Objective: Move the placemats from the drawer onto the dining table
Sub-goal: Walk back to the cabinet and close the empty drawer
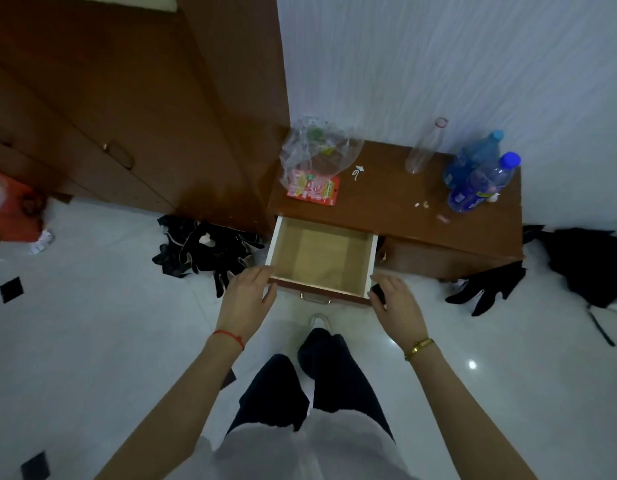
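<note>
The wooden drawer (373, 258) of a low brown cabinet (404, 202) is pulled out, and its pale inside shows nothing in it. My left hand (246, 296) is at the drawer's front left corner, fingers apart and touching the front edge. My right hand (395, 303) is at the front right corner, with a small black object (378, 292) between its thumb and fingers. I see no placemat in the drawer. Flat black squares (11, 289) lie on the white floor at the left. No dining table is in view.
On the cabinet top are a clear plastic bag (317, 150), a red packet (314, 192), a clear bottle (425, 147) and two blue bottles (480, 178). Black cloth (203, 247) lies on the floor either side. A tall brown wardrobe (127, 98) stands at the left.
</note>
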`<action>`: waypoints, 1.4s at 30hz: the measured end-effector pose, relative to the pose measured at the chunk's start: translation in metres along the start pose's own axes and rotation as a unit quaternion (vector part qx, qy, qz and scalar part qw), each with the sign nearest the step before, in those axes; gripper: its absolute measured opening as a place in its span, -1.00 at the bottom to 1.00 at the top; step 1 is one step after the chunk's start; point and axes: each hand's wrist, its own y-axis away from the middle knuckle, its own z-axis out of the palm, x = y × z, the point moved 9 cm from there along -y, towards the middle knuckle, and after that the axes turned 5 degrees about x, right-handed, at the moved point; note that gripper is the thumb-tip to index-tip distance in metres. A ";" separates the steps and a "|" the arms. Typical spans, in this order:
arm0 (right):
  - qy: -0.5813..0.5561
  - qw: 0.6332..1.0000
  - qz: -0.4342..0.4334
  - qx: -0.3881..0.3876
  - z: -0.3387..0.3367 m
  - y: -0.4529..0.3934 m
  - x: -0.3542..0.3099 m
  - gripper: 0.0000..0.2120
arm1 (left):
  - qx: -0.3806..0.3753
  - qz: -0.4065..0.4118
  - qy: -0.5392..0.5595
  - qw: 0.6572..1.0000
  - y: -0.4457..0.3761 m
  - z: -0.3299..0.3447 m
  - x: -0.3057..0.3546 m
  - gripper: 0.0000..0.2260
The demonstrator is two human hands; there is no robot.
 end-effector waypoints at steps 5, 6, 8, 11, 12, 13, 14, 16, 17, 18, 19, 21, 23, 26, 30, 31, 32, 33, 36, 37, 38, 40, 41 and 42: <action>-0.009 1.000 0.011 0.016 0.085 -0.021 0.036 -0.74 | -0.013 0.019 -0.017 1.000 -0.015 0.087 -0.049 -0.68; -0.011 1.000 0.013 0.015 0.104 -0.024 0.045 -0.74 | -0.013 0.022 -0.013 1.000 -0.016 0.106 -0.060 -0.68; -0.007 1.000 0.012 0.017 0.146 -0.029 0.064 -0.70 | -0.015 0.026 -0.013 0.999 -0.015 0.149 -0.084 -0.67; -0.001 1.000 -0.004 0.018 0.200 -0.036 0.086 -0.60 | -0.020 0.037 -0.006 0.999 -0.010 0.207 -0.119 -0.63; -0.002 1.000 -0.010 0.022 0.213 -0.038 0.092 -0.57 | -0.016 0.043 -0.004 0.999 -0.009 0.223 -0.130 -0.61; -0.002 0.999 -0.015 0.028 0.225 -0.039 0.098 -0.54 | -0.011 0.049 -0.006 0.999 -0.007 0.236 -0.139 -0.59; -0.001 0.999 -0.021 0.036 0.235 -0.040 0.103 -0.51 | -0.007 0.059 -0.009 0.998 -0.006 0.248 -0.147 -0.56; -0.001 0.998 -0.035 0.052 0.254 -0.043 0.112 -0.44 | 0.003 0.079 -0.017 0.997 -0.007 0.270 -0.162 -0.52; 0.000 0.997 -0.042 0.060 0.262 -0.044 0.116 -0.41 | 0.010 0.085 -0.019 0.996 -0.007 0.279 -0.169 -0.50; 0.002 0.996 -0.048 0.069 0.269 -0.044 0.119 -0.39 | 0.020 0.090 -0.020 0.996 -0.007 0.287 -0.175 -0.50; 0.005 0.995 -0.053 0.083 0.273 -0.043 0.123 -0.37 | 0.030 0.094 -0.018 0.995 -0.007 0.293 -0.181 -0.49; 0.020 0.990 -0.077 0.118 0.278 -0.042 0.127 -0.36 | 0.054 0.106 -0.014 0.993 -0.009 0.301 -0.189 -0.49; 0.044 0.980 -0.113 0.156 0.279 -0.042 0.127 -0.35 | 0.078 0.120 -0.012 0.990 -0.010 0.305 -0.192 -0.49; 0.076 0.964 -0.145 0.209 0.278 -0.048 0.128 -0.32 | 0.102 0.140 -0.004 0.985 -0.018 0.308 -0.191 -0.47; 0.110 0.950 -0.154 0.250 0.274 -0.070 0.133 -0.25 | 0.126 0.149 0.012 0.981 -0.040 0.308 -0.189 -0.41; 0.118 0.947 -0.155 0.254 0.273 -0.078 0.134 -0.22 | 0.130 0.147 0.014 0.980 -0.048 0.308 -0.188 -0.39; 0.128 0.946 -0.155 0.255 0.273 -0.087 0.134 -0.19 | 0.135 0.144 0.013 0.980 -0.057 0.307 -0.187 -0.37; 0.137 0.945 -0.155 0.254 0.272 -0.096 0.133 -0.16 | 0.140 0.140 0.009 0.980 -0.067 0.307 -0.186 -0.35; 0.145 0.946 -0.134 0.258 0.265 -0.125 0.134 -0.12 | 0.146 0.141 -0.020 0.979 -0.100 0.307 -0.180 -0.31; 0.144 0.946 -0.125 0.262 0.261 -0.134 0.135 -0.12 | 0.148 0.143 -0.027 0.978 -0.110 0.307 -0.177 -0.29; 0.146 0.946 -0.118 0.265 0.258 -0.143 0.135 -0.11 | 0.151 0.143 -0.030 0.978 -0.120 0.306 -0.175 -0.28; 0.152 0.945 -0.106 0.271 0.251 -0.159 0.136 -0.09 | 0.154 0.141 -0.036 0.977 -0.140 0.304 -0.170 -0.24; 0.155 0.944 -0.101 0.274 0.249 -0.166 0.136 -0.09 | 0.157 0.144 -0.041 0.976 -0.148 0.304 -0.169 -0.23; 0.157 0.943 -0.097 0.275 0.246 -0.173 0.136 -0.10 | 0.159 0.147 -0.046 0.975 -0.157 0.303 -0.167 -0.22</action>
